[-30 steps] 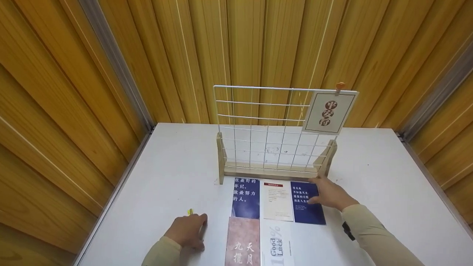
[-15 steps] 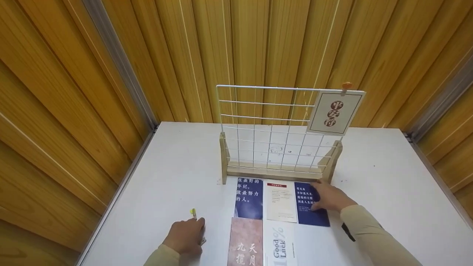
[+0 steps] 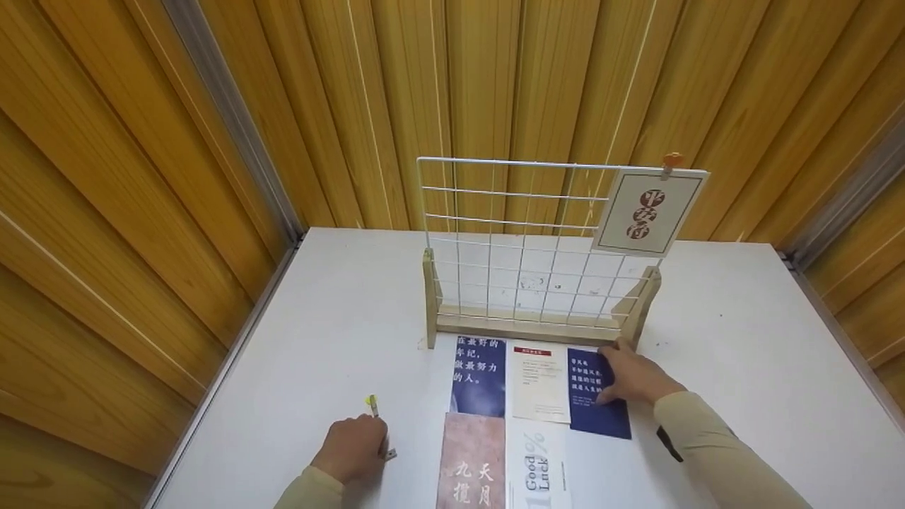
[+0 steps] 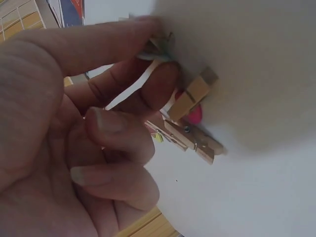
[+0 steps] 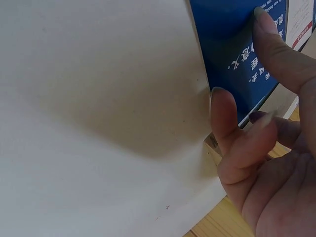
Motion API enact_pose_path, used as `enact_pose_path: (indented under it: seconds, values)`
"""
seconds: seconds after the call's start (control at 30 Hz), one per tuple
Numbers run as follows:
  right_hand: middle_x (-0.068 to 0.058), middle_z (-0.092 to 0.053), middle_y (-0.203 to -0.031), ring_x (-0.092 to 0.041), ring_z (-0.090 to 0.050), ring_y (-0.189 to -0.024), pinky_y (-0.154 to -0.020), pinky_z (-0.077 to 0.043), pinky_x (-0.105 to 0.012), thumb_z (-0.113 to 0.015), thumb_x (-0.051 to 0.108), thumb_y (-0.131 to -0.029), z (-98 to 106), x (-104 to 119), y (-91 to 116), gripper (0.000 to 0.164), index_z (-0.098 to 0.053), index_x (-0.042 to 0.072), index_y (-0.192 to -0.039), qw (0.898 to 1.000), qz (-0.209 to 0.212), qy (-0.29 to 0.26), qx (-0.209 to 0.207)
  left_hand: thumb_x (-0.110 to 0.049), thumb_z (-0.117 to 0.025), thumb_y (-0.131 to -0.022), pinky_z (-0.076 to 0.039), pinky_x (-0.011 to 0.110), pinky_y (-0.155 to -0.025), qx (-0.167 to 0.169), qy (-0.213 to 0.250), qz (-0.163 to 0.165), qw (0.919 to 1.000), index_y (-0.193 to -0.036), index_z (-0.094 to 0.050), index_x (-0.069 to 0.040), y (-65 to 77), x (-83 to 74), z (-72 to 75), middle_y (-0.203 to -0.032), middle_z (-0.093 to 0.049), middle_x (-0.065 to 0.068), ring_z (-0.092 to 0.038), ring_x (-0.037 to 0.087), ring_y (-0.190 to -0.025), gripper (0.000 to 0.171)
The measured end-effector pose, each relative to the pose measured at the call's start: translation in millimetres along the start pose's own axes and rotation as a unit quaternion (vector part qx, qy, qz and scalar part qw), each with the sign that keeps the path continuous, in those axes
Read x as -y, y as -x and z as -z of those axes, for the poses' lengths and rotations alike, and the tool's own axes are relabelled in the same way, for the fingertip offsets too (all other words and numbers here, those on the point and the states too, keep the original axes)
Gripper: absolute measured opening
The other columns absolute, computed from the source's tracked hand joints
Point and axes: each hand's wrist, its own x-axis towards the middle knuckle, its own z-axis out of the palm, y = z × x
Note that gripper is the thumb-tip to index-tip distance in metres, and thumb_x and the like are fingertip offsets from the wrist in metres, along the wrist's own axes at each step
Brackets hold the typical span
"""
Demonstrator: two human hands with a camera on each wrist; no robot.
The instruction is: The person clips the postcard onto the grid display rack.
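My left hand (image 3: 351, 447) is low over the left of the white table. In the left wrist view its thumb and index finger pinch a small clothespin (image 4: 159, 53) with a pale blue-green part, mostly hidden by the fingertips. Beside the fingertips lie several wooden clothespins (image 4: 191, 100), one with a pink piece. My right hand (image 3: 640, 375) is at the right-hand dark blue card (image 3: 601, 420), which has white writing. In the right wrist view the thumb lies on this card's face, while other fingers curl at its edge.
Behind the cards stands a white wire grid rack (image 3: 523, 233) on a wooden base. An orange clip (image 3: 672, 160) holds a framed-print card (image 3: 649, 212) at its top right. More cards lie in front: another blue one (image 3: 481, 396), a cream one (image 3: 541, 389), a reddish one (image 3: 474, 442) and a "Good Luck" one (image 3: 551, 445).
The head view has shifted slightly. The card under my right hand has turned a little, its lower edge moving towards me. My left hand has closed in around the small clothespins.
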Motion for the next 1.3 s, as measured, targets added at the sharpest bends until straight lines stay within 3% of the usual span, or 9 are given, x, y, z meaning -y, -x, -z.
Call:
enact_pose_path:
  seconds: [0.23, 0.47, 0.63, 0.8, 1.07, 1.3]
  values:
    - [-0.028, -0.037, -0.123, -0.049, -0.054, -0.109, -0.097, -0.040, -0.062, -0.094, 0.025, -0.062, 1, -1, 0, 0.103, -0.039, -0.013, -0.140, 1.000, 0.001, -0.006, -0.007, -0.010, -0.074, -0.083, -0.050, 0.035, -0.054, -0.031, 0.040, -0.040, 0.9979, -0.071, -0.067, -0.010, -3.3, 1.2, 1.9, -0.063, -0.060, -0.005, -0.055, 0.012, -0.054, 0.013]
    - [-0.025, -0.040, -0.120, -0.042, -0.057, -0.100, -0.092, -0.044, -0.062, -0.093, 0.023, -0.064, 1, 0, -2, 0.095, -0.039, -0.001, -0.138, 1.000, 0.010, -0.011, -0.013, -0.005, -0.071, -0.079, -0.053, 0.045, -0.066, -0.054, 0.048, -0.057, 0.9957, -0.076, -0.067, -0.008, -7.7, 0.3, 6.5, -0.069, -0.062, -0.004, -0.057, 0.012, -0.061, 0.006]
    - [-0.021, -0.047, -0.115, -0.041, -0.058, -0.101, -0.091, -0.045, -0.062, -0.088, 0.015, -0.073, 3, 2, -3, 0.077, -0.041, 0.004, -0.133, 1.000, 0.015, -0.004, -0.016, -0.011, -0.070, -0.088, -0.052, 0.041, -0.066, -0.070, 0.049, -0.049, 0.9951, -0.084, -0.071, -0.007, -12.8, -2.8, 12.3, -0.073, -0.065, -0.003, -0.056, 0.010, -0.063, 0.006]
    - [-0.017, -0.049, -0.111, -0.038, -0.059, -0.100, -0.091, -0.045, -0.061, -0.075, 0.001, -0.084, 7, 2, -2, 0.053, -0.045, 0.006, -0.127, 0.999, 0.021, 0.000, -0.026, -0.017, -0.070, -0.092, -0.048, 0.034, -0.061, -0.087, 0.062, -0.048, 0.9931, -0.090, -0.071, -0.007, -20.9, -6.9, 18.2, -0.077, -0.062, -0.004, -0.054, 0.010, -0.067, 0.011]
    - [-0.018, -0.054, -0.115, -0.045, -0.057, -0.111, -0.094, -0.044, -0.060, -0.061, -0.009, -0.088, 16, -1, 4, 0.041, -0.051, 0.002, -0.126, 0.998, 0.030, -0.009, -0.061, -0.020, -0.075, -0.089, -0.047, 0.034, -0.063, -0.104, 0.084, -0.042, 0.9901, -0.086, -0.068, -0.011, -36.4, -13.3, 21.3, -0.075, -0.060, -0.007, -0.055, 0.011, -0.068, 0.012]
    - [-0.019, -0.054, -0.118, -0.046, -0.057, -0.111, -0.093, -0.045, -0.059, -0.059, -0.008, -0.091, 18, 1, 6, 0.038, -0.052, 0.003, -0.127, 0.996, 0.039, -0.021, -0.078, -0.012, -0.080, -0.082, -0.047, 0.030, -0.056, -0.158, 0.085, -0.090, 0.9796, -0.084, -0.072, -0.012, -36.5, -11.3, 18.4, -0.083, -0.072, -0.002, -0.056, 0.009, -0.060, 0.008]
